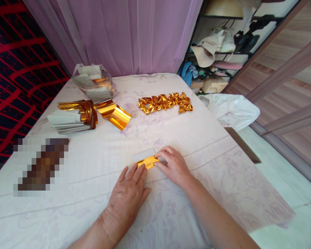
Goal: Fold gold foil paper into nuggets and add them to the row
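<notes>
A small sheet of gold foil paper (148, 162) lies on the cloth-covered table, its gold side folded over and a pale strip showing along the far edge. My left hand (129, 192) is spread palm down, fingertips resting on the near left part of the sheet. With thumb and index finger, my right hand (173, 166) pinches the sheet's right end. Beyond my hands sits a cluster of folded gold foil pieces (166, 102). To its left lie loose gold sheets (115, 114) and a bent stack of gold and white paper (72, 119).
A clear plastic bag (93, 81) of more paper stands at the far left corner. Left of my hands is a pixelated patch (43, 166). A purple curtain (124, 34) hangs behind the table (93, 152). Shelves with shoes and a cap (204, 52) and a white bag (230, 109) are at right.
</notes>
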`<state>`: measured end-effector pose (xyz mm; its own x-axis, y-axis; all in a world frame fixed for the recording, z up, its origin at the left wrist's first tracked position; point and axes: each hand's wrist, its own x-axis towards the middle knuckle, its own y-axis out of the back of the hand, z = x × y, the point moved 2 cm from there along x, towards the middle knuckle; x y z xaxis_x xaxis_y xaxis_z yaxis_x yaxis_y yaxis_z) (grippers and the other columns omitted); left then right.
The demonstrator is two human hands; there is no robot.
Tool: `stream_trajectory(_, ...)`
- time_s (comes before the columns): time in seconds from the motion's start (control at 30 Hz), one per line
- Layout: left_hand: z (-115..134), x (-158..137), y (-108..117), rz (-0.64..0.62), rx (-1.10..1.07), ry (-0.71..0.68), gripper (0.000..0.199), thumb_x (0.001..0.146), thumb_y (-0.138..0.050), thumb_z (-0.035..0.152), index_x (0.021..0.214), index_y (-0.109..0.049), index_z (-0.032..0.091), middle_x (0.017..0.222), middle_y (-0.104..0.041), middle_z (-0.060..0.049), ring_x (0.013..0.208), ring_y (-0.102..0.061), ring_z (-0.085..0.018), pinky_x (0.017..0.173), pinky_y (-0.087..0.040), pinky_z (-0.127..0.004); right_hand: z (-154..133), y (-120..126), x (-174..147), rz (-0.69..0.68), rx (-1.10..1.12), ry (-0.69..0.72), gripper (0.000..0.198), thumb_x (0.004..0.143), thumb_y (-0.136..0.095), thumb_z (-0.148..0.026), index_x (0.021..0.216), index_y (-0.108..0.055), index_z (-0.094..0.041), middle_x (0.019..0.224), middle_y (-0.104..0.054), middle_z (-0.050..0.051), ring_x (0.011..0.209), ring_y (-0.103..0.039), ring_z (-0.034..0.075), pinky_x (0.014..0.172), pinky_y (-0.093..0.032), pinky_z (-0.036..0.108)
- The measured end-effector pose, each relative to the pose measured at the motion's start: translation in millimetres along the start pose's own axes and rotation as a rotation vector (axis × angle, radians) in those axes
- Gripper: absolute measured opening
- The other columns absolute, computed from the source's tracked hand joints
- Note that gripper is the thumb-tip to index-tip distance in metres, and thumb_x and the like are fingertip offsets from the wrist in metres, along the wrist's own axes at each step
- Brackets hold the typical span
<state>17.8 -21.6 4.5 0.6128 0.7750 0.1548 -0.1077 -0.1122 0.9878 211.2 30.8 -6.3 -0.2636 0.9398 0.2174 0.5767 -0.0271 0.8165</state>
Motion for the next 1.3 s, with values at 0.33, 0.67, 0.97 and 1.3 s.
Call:
stream_trajectory(0.33, -8.9, -16.7, 9.9, -0.052, -0.001, 0.087, 0.039, 0.094, -0.050, 0.036, 0.129, -0.060, 0.023, 0.137, -0.060, -0.003, 0.125, -0.055, -0.030, 0.102, -0.043, -0.056, 0.6, -0.2, 0.8, 0.004, -0.005, 0.001, 0.018, 0.077, -0.073, -0.019, 0.094, -0.068, -0.023, 0.094, -0.063, 0.003, 0.090, -0.061, 0.019, 0.080, -0.047, 0.033)
stream_trajectory(0.67, -24.7, -17.6, 12.8, 0.008, -0.034, 0.000, 0.030, 0.093, -0.052, 0.032, 0.119, -0.066, 0.023, 0.127, -0.067, -0.004, 0.121, -0.058, -0.028, 0.108, -0.038, -0.052, 8.0, -2.9, 1.1, 0.008, 0.027, 0.044, 0.021, 0.082, -0.059, -0.009, 0.094, -0.070, -0.022, 0.094, -0.064, 0.003, 0.088, -0.060, 0.016, 0.081, -0.049, 0.030)
stream_trajectory(0.97, -19.2, -11.9, 7.7, 0.012, -0.013, -0.030, 0.031, 0.090, -0.057, 0.027, 0.119, -0.063, 0.017, 0.125, -0.067, -0.009, 0.120, -0.059, -0.028, 0.108, -0.037, -0.052, -46.0, -2.9, -21.9, 0.003, -0.243, 0.249, 0.037, 0.094, -0.053, -0.025, 0.130, -0.057, -0.019, 0.141, -0.053, 0.011, 0.136, -0.039, 0.029, 0.109, -0.034, 0.050)
stream_trajectory(1.3, -27.5, -9.3, 10.7, 0.060, -0.039, -0.034, 0.021, 0.090, -0.057, 0.020, 0.107, -0.068, 0.022, 0.116, -0.071, -0.004, 0.112, -0.063, -0.024, 0.107, -0.036, -0.049, -17.5, -0.1, -38.8, -0.284, -0.306, 0.165, 0.051, 0.097, -0.049, -0.035, 0.145, -0.042, -0.020, 0.153, -0.038, 0.009, 0.143, -0.031, 0.025, 0.116, -0.020, 0.059)
